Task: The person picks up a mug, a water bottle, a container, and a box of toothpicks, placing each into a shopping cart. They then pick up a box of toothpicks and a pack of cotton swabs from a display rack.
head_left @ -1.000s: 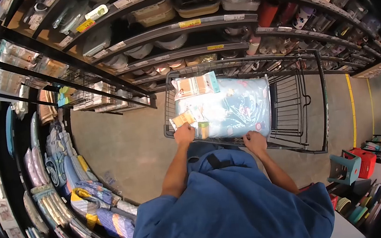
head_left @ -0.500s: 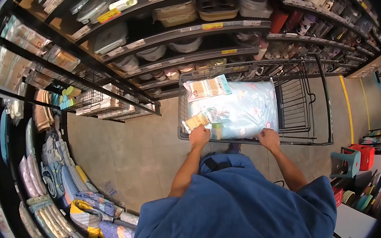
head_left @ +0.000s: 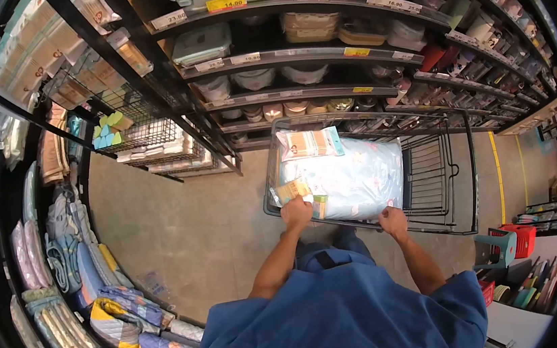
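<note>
A black wire shopping cart [head_left: 458, 169] stands in front of me. In it lies a large light-blue package in clear plastic [head_left: 363, 172], with a clear packet of wooden sticks [head_left: 309, 143] on its upper left part. My left hand [head_left: 297, 212] is closed at the cart's near left edge, against a small yellow-brown packet [head_left: 292, 190]; whether it grips the packet or the rim is hard to tell. My right hand [head_left: 393, 220] is closed at the near rim, by the package's lower right corner; what it grips is hidden.
Shelves of food containers [head_left: 307, 55] rise beyond the cart. Folded quilts and textiles [head_left: 113, 313] fill the left side, below a rack with wire baskets [head_left: 131, 132]. At the right are a teal stool [head_left: 500, 246] and a red basket [head_left: 524, 240].
The view has shifted, and the shelves and rack appear closer. Both hands remain at the cart's near side, slightly lower in the picture along with the cart.
</note>
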The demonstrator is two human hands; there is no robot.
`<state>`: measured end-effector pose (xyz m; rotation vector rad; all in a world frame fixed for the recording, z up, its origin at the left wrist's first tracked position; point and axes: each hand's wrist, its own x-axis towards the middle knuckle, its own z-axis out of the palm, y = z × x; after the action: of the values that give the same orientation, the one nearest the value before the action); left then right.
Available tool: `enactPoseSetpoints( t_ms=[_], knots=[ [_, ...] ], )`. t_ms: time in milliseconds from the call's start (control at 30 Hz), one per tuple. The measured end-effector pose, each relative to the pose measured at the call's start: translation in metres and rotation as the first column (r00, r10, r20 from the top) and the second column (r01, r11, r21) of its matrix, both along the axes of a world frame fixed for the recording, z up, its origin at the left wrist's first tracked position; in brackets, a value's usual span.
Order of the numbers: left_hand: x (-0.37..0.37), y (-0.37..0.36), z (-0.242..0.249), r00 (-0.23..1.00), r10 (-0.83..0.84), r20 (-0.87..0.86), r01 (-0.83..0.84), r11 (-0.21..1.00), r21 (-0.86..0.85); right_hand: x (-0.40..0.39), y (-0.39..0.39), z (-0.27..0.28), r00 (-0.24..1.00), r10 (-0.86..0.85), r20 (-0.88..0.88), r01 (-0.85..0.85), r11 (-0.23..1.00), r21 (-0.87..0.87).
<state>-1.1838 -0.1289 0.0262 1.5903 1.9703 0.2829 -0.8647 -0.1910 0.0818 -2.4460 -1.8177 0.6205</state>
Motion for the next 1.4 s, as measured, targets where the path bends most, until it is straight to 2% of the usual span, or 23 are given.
enactPoseSetpoints(
  t_ms=[200,400,567,767,1067,1167,1400],
  knots=[
    [-0.032,-0.009,0.006,0.998,0.057,0.005,-0.057,0.996,0.065,-0.037,-0.004,0.006,1.0,-0.001,-0.009,0.001,0.999,-0.033],
    [-0.057,-0.01,0.009,0.994,0.102,-0.049,-0.1,0.994,0.04,-0.058,-0.006,-0.003,0.999,0.046,-0.012,-0.047,0.998,-0.045],
    [-0.073,-0.012,0.017,0.99,0.126,-0.056,-0.129,0.99,-0.056,-0.07,-0.005,-0.01,0.989,0.145,-0.033,-0.145,0.989,-0.001],
    [-0.09,-0.015,0.006,0.984,0.156,-0.089,-0.158,0.987,-0.014,-0.087,-0.005,-0.006,0.986,0.135,-0.094,-0.135,0.991,0.0],
    [-0.112,-0.014,0.01,0.973,0.091,-0.213,-0.123,0.982,-0.143,-0.106,-0.002,-0.008,0.971,0.126,-0.202,-0.155,0.978,-0.137],
    [-0.12,-0.019,0.017,0.97,0.079,-0.23,-0.122,0.976,-0.179,-0.112,-0.006,-0.008,0.955,0.173,-0.242,-0.192,0.98,-0.057],
    [-0.126,-0.015,0.024,0.972,0.092,-0.218,-0.138,0.968,-0.208,-0.121,-0.003,0.001,0.953,0.127,-0.276,-0.164,0.98,-0.117]
  ],
)
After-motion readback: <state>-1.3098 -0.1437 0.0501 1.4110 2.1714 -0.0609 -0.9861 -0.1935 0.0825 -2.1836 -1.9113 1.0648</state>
